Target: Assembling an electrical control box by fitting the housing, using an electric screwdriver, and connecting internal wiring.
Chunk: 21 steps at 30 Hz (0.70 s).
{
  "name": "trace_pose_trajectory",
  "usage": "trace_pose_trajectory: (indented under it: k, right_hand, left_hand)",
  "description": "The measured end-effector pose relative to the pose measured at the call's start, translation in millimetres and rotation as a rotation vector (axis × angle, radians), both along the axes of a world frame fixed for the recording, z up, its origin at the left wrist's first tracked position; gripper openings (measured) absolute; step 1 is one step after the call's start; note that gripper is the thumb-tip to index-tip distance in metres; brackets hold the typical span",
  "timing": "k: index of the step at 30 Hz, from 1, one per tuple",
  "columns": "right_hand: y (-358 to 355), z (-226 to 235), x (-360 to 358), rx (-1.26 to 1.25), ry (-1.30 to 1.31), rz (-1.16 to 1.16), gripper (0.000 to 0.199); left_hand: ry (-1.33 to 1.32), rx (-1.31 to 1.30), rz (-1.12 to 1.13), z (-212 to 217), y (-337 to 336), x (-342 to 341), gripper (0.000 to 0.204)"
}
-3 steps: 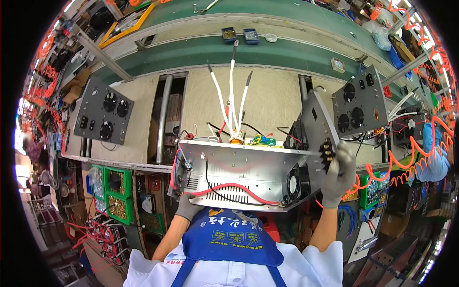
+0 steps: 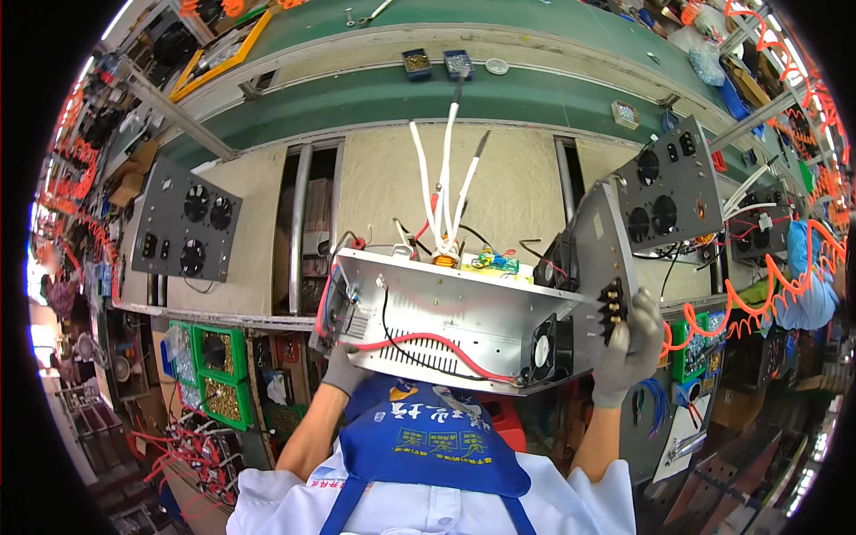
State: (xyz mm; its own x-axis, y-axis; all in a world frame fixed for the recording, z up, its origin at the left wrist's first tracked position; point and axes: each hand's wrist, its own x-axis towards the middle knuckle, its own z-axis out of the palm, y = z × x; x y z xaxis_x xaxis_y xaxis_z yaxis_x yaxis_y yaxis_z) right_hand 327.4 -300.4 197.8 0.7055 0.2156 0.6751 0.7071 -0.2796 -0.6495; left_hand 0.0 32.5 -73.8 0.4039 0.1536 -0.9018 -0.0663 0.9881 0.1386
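Observation:
An open sheet-metal chassis (image 2: 428, 312) lies in front of me at the bench edge. A red cable (image 2: 428, 337) and a thin black wire run inside it beside a black fan (image 2: 542, 349). My left hand (image 2: 344, 368), in a grey glove, grips its near left corner; the fingertips are partly hidden. On the right, my gloved right hand (image 2: 629, 348) clasps the edge of the dark end panel (image 2: 606, 236), close to a black terminal block (image 2: 612, 305). White cables (image 2: 446, 178) stick up beyond the far wall, near an orange-wound coil (image 2: 444, 260).
Grey fan panels stand at left (image 2: 187, 218) and right (image 2: 669, 183). Green bins (image 2: 223, 401) of small fasteners sit low left. Coiled orange air hoses (image 2: 749, 312) hang on the right. Small blue trays (image 2: 416, 64) rest on the far green bench.
The chassis has turned slightly clockwise: its left end moved away from me and its right end nearer. Both hands moved with it, and the white cables swung to the right.

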Motion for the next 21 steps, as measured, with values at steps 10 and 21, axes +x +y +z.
trace_pose_trajectory:
  k: [10,21]
  right_hand:
    - [92,-27,-53,0.080,-0.059,-0.295,0.025]
    - [195,-65,-58,-0.265,-0.258,-0.369,0.026]
  left_hand:
    - [-0.291,0.343,-0.316,-16,205,254,0.045]
    - [-0.224,1.004,-0.537,57,137,317,0.044]
